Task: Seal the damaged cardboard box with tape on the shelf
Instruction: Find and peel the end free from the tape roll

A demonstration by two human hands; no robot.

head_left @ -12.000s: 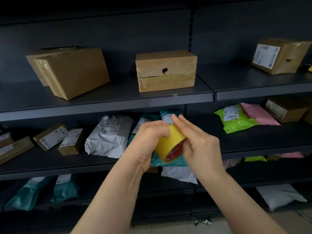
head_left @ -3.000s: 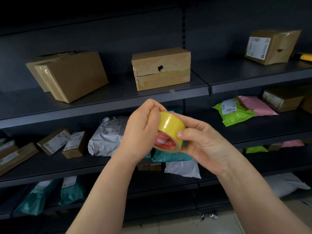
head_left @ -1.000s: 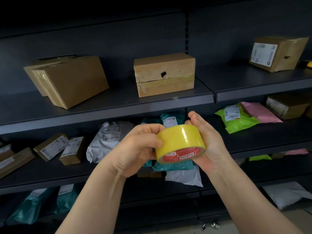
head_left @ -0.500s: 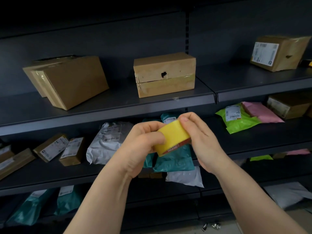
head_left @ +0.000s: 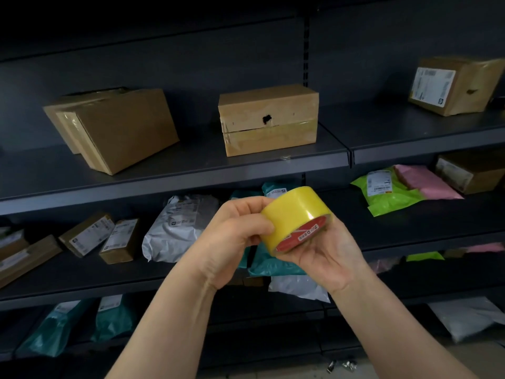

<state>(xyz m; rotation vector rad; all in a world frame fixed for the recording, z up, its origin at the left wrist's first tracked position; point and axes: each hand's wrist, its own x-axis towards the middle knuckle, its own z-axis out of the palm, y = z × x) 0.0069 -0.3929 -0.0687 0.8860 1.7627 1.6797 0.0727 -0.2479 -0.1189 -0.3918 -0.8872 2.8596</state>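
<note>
A yellow tape roll with a red core label is held in front of the middle shelf. My left hand grips its left side with thumb and fingers on the yellow band. My right hand cups it from below and the right. The damaged cardboard box stands on the upper shelf above the hands; it has a dark hole in its front and a gap along the middle seam. No loose tape end is visible.
A larger tilted brown box lies left on the upper shelf, a labelled box at the right. The middle shelf holds small labelled boxes, white, teal, green and pink mailer bags. More bags lie on lower shelves.
The roll has turned in my hands over the last second: edge-on half a second ago, now tilted with its red core label showing again. The hands stay below the damaged box.
</note>
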